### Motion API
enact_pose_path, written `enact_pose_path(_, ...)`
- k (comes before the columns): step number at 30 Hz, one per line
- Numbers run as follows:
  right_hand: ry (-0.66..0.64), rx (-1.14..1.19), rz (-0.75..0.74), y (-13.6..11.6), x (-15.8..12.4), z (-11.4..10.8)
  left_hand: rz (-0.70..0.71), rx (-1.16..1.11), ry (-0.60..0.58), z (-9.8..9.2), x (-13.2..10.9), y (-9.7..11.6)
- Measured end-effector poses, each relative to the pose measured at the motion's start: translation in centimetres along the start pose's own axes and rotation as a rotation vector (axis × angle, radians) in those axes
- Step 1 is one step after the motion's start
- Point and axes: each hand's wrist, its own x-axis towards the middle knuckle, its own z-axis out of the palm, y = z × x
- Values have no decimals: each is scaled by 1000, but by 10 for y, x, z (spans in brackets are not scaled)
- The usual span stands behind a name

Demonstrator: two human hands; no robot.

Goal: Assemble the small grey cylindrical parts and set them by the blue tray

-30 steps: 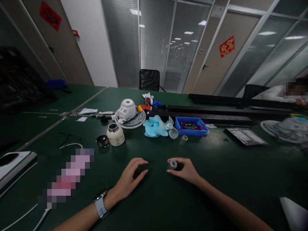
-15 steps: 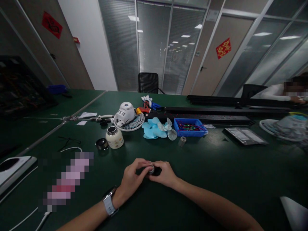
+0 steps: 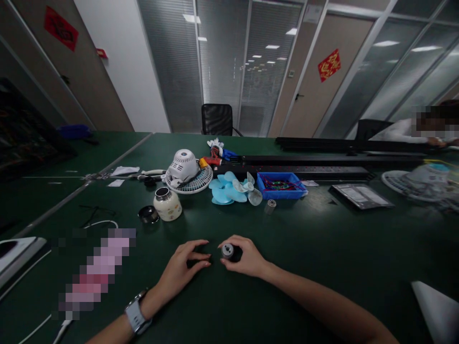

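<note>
My right hand [image 3: 247, 257] grips a small cylindrical metal motor [image 3: 227, 250] between thumb and fingers, its round end with small holes facing up. To the left, my left hand [image 3: 182, 264] is open and empty, fingers apart, a short gap away from the motor. A grey-strapped watch [image 3: 136, 314] is on the left wrist. Farther back, a similar metal cylinder [image 3: 270, 206] stands on the green table [image 3: 201, 306]. Behind it are light-blue fan blades [image 3: 226, 188] and a clear fan blade [image 3: 254, 197].
A cream jar [image 3: 168, 204] and its black lid [image 3: 148, 214] stand left of the fan blades. Behind are a white fan body [image 3: 183, 167], a blue tray [image 3: 282, 190] of wires and long black rails [image 3: 304, 172]. At right lies a flat packet [image 3: 360, 196]. A person [image 3: 398, 136] sits far right.
My left hand has let go of the motor and drawn back left, its fingers opening. The right hand keeps hold of it. The whole view has shifted slightly.
</note>
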Motion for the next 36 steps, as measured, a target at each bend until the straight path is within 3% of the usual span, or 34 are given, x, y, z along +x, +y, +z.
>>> enact_pose_path(4, -19, -42, 22, 2, -4, -9, -22, -78, 36, -3, -1, 2)
enact_pose_path(8, 15, -111, 52, 18, -20, -43, -50, -67, 96, -6, -2, 1)
enact_pose_path(16, 430, -364, 224, 95, -36, -154, -43, -13, 113, -6, -1, 2)
enact_pose_path(21, 538, -407, 304, 125, -26, -184, 4, -4, 127, -7, 0, -4)
enact_pose_path(23, 565, -452, 244, 124, -27, -183, 24, -8, 135, -6, 0, -7)
enact_pose_path(25, 677, -573, 125, 113, -32, -176, 26, -18, 146, -6, 0, -8)
enact_pose_path(27, 797, -706, -11, 91, -36, -161, 21, -31, 157, -5, 0, -9)
enact_pose_path(28, 795, -745, -67, 77, -37, -150, 20, -35, 161, -5, 0, -8)
enact_pose_path(30, 595, -726, -145, 45, -35, -124, 18, -41, 164, -5, 0, -7)
enact_pose_path(33, 66, -505, -139, 3, -19, -75, 22, -25, 165, -6, 0, -5)
enact_pose_path(36, -198, -330, -49, -15, 4, -28, 5, 35, 168, -6, 1, -4)
